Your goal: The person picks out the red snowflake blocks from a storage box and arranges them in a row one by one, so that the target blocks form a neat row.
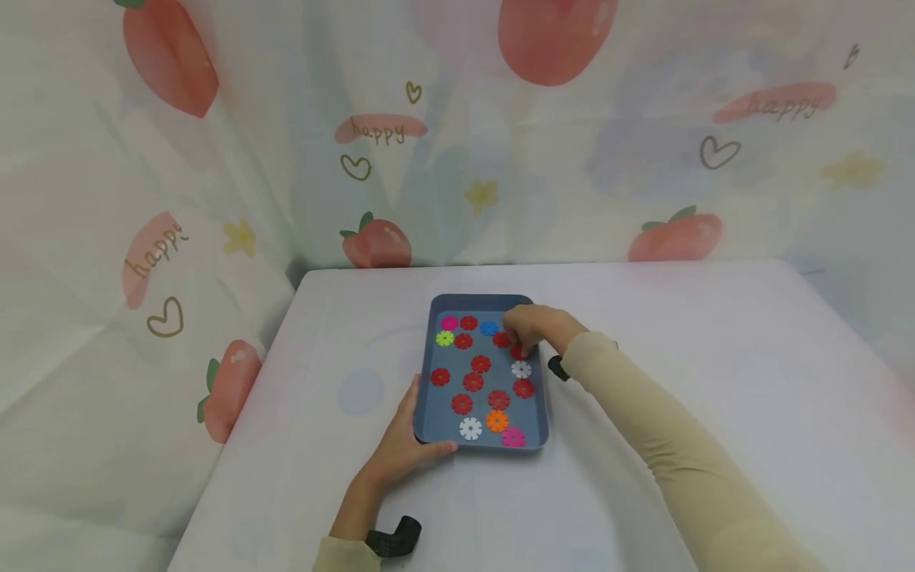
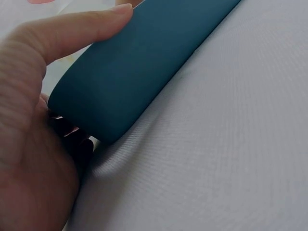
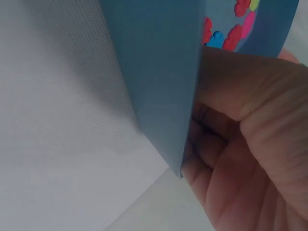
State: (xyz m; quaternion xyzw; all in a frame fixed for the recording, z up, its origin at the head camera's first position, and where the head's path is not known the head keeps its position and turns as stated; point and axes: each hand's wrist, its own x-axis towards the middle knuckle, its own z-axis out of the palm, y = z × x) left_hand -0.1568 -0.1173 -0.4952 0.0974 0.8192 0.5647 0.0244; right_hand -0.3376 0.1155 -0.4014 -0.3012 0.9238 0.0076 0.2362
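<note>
A blue-grey tray [image 1: 481, 447] on the table holds several notched plastic discs, mostly red. My left hand [image 1: 402, 445] grips its near left corner, thumb on the near rim and fingers along the left wall; the tray wall [image 2: 130, 62] fills the space beside that thumb in the left wrist view. Over the far right side, my right hand [image 1: 539, 324] reaches down with curled fingers at a red disc [image 1: 518, 352]. In the right wrist view, the tray wall [image 3: 154, 72] hides its fingertips, so I cannot tell whether they pinch the disc.
White discs [image 1: 470, 429], an orange disc [image 1: 496, 421], pink discs [image 1: 513, 437], a yellow-green disc [image 1: 445, 338] and a blue disc [image 1: 489, 328] lie among the red ones. The white-covered table [image 1: 643, 318] meets a printed curtain [image 1: 500, 159] behind and at the left.
</note>
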